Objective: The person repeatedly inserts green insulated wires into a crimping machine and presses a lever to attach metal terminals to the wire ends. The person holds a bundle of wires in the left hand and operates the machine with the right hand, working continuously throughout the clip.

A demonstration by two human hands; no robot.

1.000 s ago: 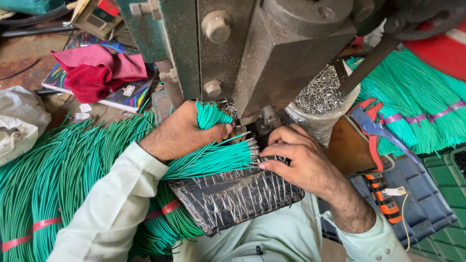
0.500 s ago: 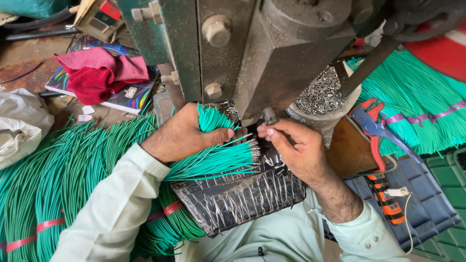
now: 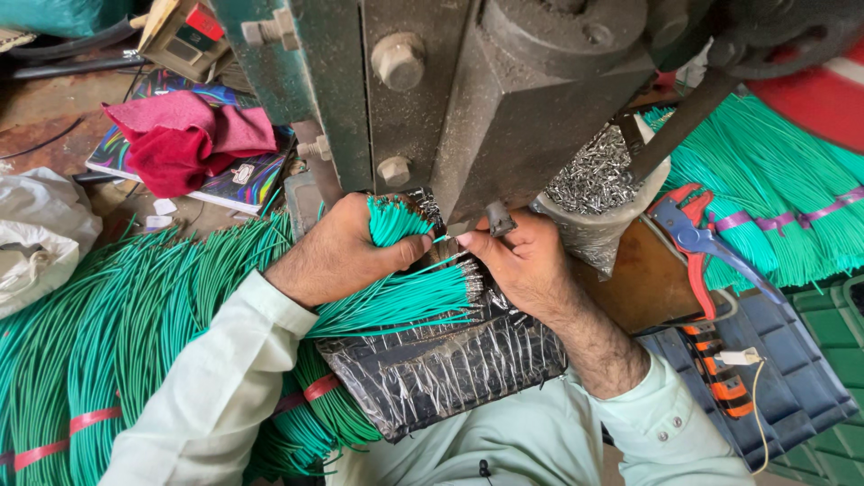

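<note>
Two hands at work in the head view, both right under the big dark metal press (image 3: pixel 504 99).

Left hand (image 3: pixel 346 252): clenched around a bundle of green wires (image 3: pixel 405 292). One end of the bundle sticks up out of the fist, the other fans out to the right, bare tips pointing at the right hand. Pale sleeve (image 3: pixel 207 387) runs down to the bottom left.

Right hand (image 3: pixel 526 261): fingers pinched on a single green wire (image 3: pixel 443 239), right at the small metal die (image 3: pixel 499 219) under the press head. Wire end sits just beside the die; can't tell if it is inside.

Below both hands: a black tray (image 3: pixel 450 373), shiny and scuffed, resting on the person's lap. The fanned wire ends lie over its top edge.

Left of frame: large heap of green wires (image 3: pixel 108 333) tied with red bands, spread over the bench (image 3: pixel 45 135). Behind it a red cloth (image 3: pixel 184 144) lying on a colourful book (image 3: pixel 243 184), and a white bag (image 3: pixel 36 238) at the left edge.

Right of frame: a cup full of small silver metal bits (image 3: pixel 594 175), just beside the right hand. Further right, red-and-blue pliers (image 3: pixel 697 238) and an orange-handled tool (image 3: pixel 720 378) on a dark blue crate (image 3: pixel 792 378). More green wires with pink bands (image 3: pixel 774 198) behind, well apart from the hands.
</note>
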